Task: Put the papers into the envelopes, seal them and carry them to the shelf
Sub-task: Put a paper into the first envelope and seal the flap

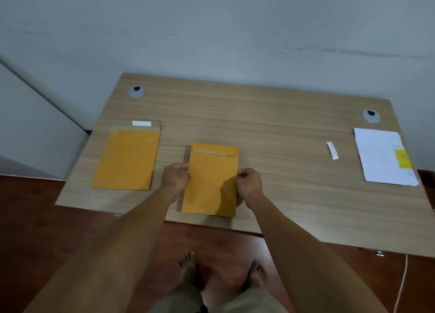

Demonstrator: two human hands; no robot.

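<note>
An orange envelope [210, 183] lies in the middle of the wooden desk [270, 124] with its flap folded down. My left hand [176, 175] grips its left edge and my right hand [250, 181] pinches its right edge. A second orange envelope [127, 158] lies flat to the left, its flap open toward the wall with a white strip on it. A stack of white papers [382, 157] rests near the desk's right edge, with a yellow patch on its right side.
A peeled white adhesive strip [332, 150] lies on the desk left of the papers. Two round cable grommets [136, 91] [370, 115] sit at the back corners. The desk stands against a grey wall. My bare feet are on the dark red floor below.
</note>
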